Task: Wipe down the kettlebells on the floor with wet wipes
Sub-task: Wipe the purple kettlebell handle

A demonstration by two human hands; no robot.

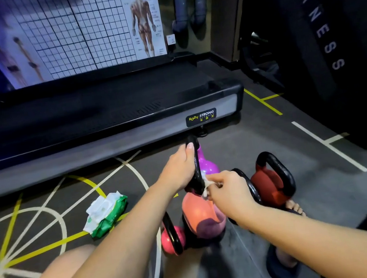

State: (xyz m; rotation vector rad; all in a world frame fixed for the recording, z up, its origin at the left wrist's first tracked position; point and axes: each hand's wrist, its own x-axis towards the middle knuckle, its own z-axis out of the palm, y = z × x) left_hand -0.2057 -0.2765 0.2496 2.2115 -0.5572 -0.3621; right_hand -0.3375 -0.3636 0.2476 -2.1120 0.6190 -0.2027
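Four colourful kettlebells are clustered at lower centre. A purple kettlebell's black handle (195, 167), running up-frame, is gripped by the left hand (179, 167); the crumpled white wet wipe (207, 186) is pinched against its lower end by the right hand (228, 191).

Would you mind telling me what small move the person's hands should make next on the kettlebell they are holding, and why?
Probably slide the white wet wipe further along the black kettlebell handle. The left hand grips that handle near its top, steadying the orange kettlebell, while the right hand pinches the wipe against the handle's lower part, so the stretch above looks not yet covered.
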